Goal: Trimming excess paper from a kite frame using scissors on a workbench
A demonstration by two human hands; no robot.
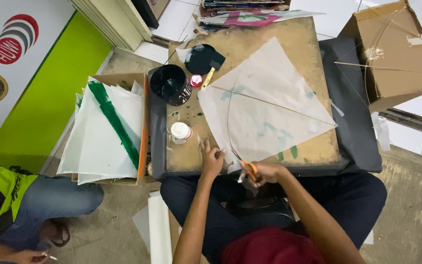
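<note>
White translucent kite paper (269, 107) is smudged with faint green-blue marks; orange-handled scissors (251, 169) are seen. The stacked sheets (106, 132) are white, striped with dark green. The paint tub (171, 84) is black.
</note>
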